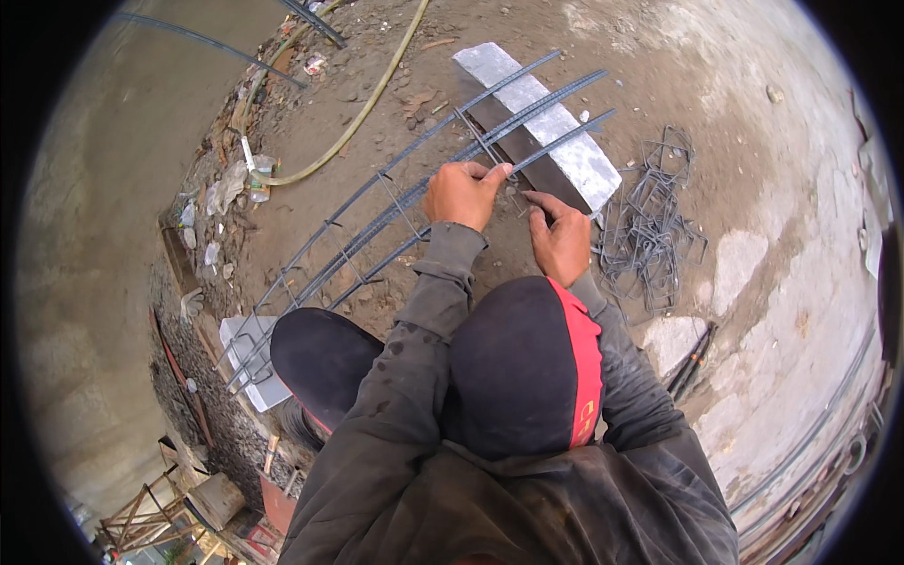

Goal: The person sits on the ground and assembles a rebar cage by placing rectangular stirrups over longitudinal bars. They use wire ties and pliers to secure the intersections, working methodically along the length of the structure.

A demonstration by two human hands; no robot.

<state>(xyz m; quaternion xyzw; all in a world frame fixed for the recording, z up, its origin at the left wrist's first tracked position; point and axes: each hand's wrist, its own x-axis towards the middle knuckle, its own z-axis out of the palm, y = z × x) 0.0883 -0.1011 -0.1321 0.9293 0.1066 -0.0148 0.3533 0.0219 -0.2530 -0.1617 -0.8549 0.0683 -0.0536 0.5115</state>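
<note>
A long rebar cage [377,209] of ribbed bars and square stirrups runs from my left knee up to the right. My left hand [461,196] is closed at its near side, the thumb pressed where a stirrup [481,137] meets the nearest bar. Just to the right, my right hand [562,243] has its thumb and index finger brought together below that bar. Whatever thin thing may be between them is too small to make out. Beyond both hands, a pale concrete block [556,127] lies under the far ends of the bars.
A tangled pile of bent stirrups [650,226] lies on the ground to the right. Another pale block [254,363] sits under the cage's near end. A yellowish hose [372,108] curves across the dirt at upper left, near litter and a plastic bottle [261,179]. Dark-handled pliers [692,363] lie at right.
</note>
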